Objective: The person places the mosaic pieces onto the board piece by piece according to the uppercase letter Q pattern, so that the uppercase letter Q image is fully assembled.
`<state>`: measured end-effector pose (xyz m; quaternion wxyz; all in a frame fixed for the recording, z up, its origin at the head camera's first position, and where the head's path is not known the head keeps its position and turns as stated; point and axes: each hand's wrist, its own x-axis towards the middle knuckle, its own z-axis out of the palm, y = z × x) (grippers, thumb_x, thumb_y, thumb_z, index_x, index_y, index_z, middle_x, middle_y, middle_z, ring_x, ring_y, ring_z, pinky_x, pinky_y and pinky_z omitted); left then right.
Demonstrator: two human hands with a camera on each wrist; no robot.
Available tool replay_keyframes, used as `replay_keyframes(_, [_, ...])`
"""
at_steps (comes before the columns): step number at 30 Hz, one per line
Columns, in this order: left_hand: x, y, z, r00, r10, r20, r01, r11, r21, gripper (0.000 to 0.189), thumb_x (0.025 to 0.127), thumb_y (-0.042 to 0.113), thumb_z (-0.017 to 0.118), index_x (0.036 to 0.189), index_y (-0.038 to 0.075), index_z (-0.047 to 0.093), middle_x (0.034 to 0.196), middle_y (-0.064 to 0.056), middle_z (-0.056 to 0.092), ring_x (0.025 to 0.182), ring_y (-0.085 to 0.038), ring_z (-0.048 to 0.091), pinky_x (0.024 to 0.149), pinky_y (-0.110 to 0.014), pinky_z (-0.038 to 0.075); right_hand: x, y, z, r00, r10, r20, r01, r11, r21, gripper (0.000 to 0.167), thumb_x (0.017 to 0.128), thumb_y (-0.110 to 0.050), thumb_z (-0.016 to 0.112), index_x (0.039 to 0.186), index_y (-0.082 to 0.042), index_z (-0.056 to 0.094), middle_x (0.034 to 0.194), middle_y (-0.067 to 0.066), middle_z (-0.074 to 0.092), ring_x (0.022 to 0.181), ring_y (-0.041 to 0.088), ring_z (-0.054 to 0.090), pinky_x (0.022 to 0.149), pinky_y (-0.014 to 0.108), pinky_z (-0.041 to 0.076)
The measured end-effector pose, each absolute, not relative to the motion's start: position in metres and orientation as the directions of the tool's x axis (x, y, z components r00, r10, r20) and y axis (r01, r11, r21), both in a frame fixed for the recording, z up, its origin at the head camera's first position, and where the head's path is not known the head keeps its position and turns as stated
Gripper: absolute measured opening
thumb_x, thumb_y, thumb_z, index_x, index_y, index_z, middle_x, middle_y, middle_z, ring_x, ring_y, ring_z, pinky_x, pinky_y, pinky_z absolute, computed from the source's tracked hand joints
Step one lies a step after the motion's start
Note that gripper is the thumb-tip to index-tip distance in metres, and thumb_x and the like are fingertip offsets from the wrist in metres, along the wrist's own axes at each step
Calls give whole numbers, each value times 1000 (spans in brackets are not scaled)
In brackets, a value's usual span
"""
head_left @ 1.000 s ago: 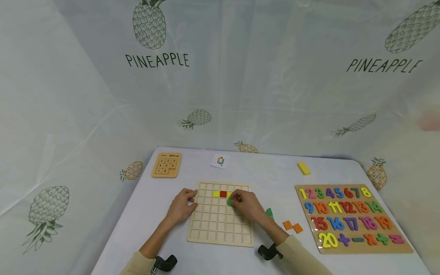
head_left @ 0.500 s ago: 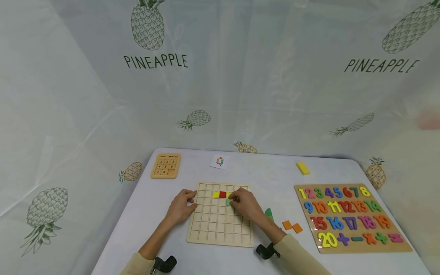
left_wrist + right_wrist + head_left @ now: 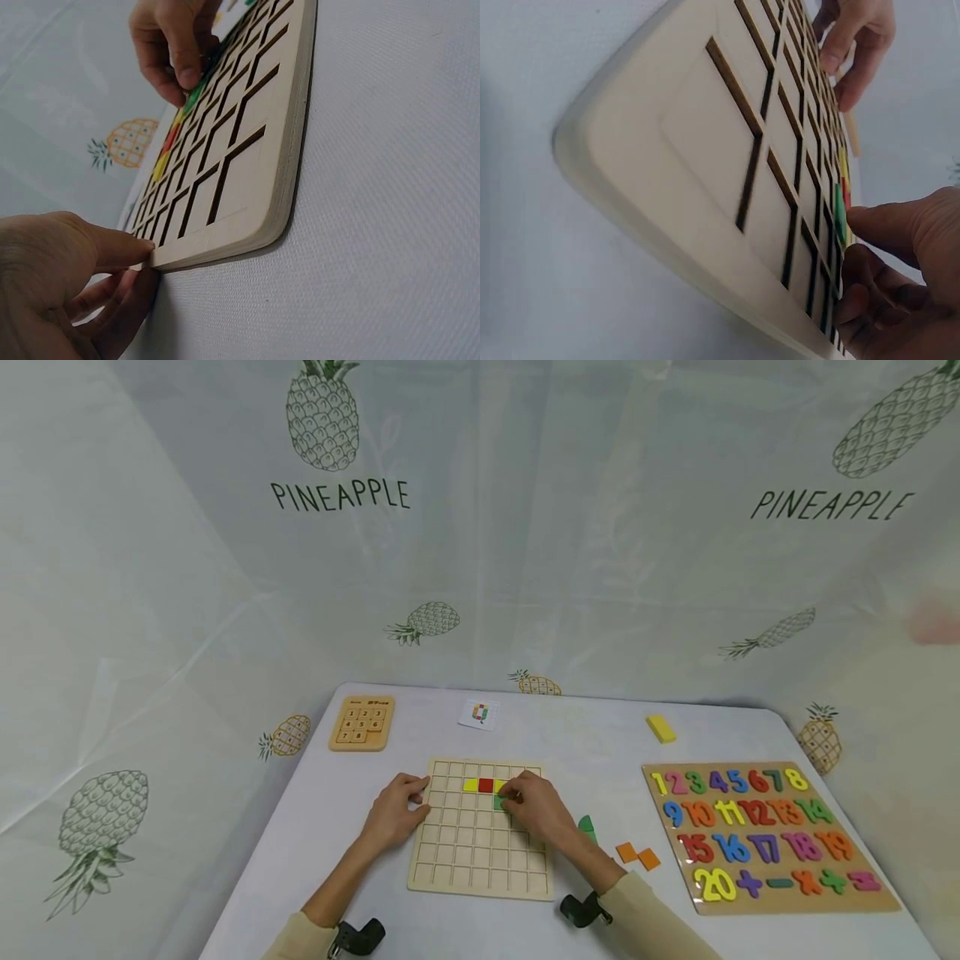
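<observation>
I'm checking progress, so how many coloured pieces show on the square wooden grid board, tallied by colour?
Yellow pieces: 2
Red piece: 1
Green piece, touched by the right hand: 1
Total visible: 4; the right hand could hide more.

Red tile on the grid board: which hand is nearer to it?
Right. The right hand has its fingers at the green tile, diagonally next to the red tile; the left hand is farther off, at the grid board's left edge.

A pale wooden grid board [image 3: 457, 858] lies flat, gripped at one edge by the left hand [image 3: 392, 812]; the right hand [image 3: 536, 806] pinches a green tile [image 3: 498, 803].
</observation>
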<state>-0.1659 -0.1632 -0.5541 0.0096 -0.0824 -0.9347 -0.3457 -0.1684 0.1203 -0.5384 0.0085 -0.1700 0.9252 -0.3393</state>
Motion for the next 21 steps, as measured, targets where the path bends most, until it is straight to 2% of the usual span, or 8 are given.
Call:
replay_keyframes(8, [-167, -164, -555, -986, 150, 66, 156, 735, 660, 54, 85, 11, 78, 135, 2, 63, 112, -3, 61, 87, -11, 55, 72, -30, 42, -165, 164, -520, -964, -259, 61, -239, 741, -627, 12, 92, -16, 74, 104, -16, 77, 91, -9, 62, 76, 8, 53, 64, 25, 46])
replay_keyframes(16, [-168, -166, -556, -986, 152, 74, 163, 734, 659, 53, 84, 11, 78, 135, 2, 63, 114, -3, 61, 87, -10, 55, 72, -29, 43, -143, 221, -512, -962, -212, -169, -70, 796, -601, 11, 89, -16, 76, 100, -19, 76, 88, -9, 61, 76, 13, 52, 63, 25, 46])
replay_keyframes(21, [-168, -166, -556, -985, 157, 74, 166, 734, 659, 54, 84, 11, 78, 135, 2, 63, 113, -3, 61, 86, -10, 55, 71, -28, 43, -126, 238, -515, -935, -255, -247, -69, 812, -579, 14, 84, -12, 80, 95, -20, 74, 89, -7, 59, 78, 14, 51, 62, 25, 45])
